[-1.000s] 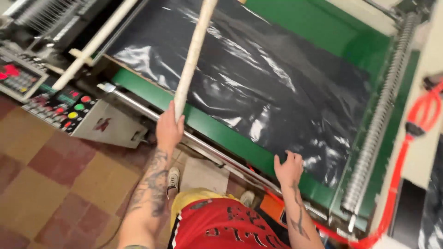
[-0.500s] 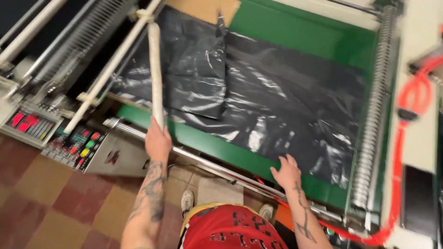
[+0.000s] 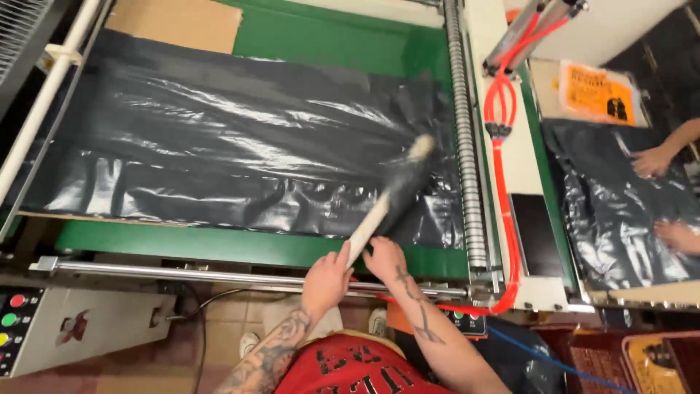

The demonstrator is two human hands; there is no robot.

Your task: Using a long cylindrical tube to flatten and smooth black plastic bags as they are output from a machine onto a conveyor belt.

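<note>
— Both hands are on the pale stick [image 3: 386, 198], right? Where exactly?

— Left hand [image 3: 326, 279] is wrapped around its near end, fingers curled shut on it. Right hand [image 3: 384, 257] sits just beside, to the right, touching the same end; its fingers look bent over the stick, though how firmly it grips I cannot tell.

— And the stick itself?

— It runs from the hands up and to the right, slanting away over the near green edge of the machine bed [image 3: 219, 244] and onto the black plastic sheet [image 3: 240, 146]. Its far tip is blurred, lying over the sheet's right part, close to the ribbed metal roller [image 3: 464, 146].

— So the sheet is ahead of the hands?

— Yes, farther out and mostly to the left of them, spread wrinkled across the green bed, with brown cardboard [image 3: 175, 23] beyond it at the far left.

— Anything nearer?

— A steel rail [image 3: 182, 272] passes just under the hands, and a control panel [image 3: 16, 328] with coloured buttons sits at the near left. Far right, another person's hands [image 3: 652, 162] rest on a second black sheet [image 3: 627, 211].
</note>
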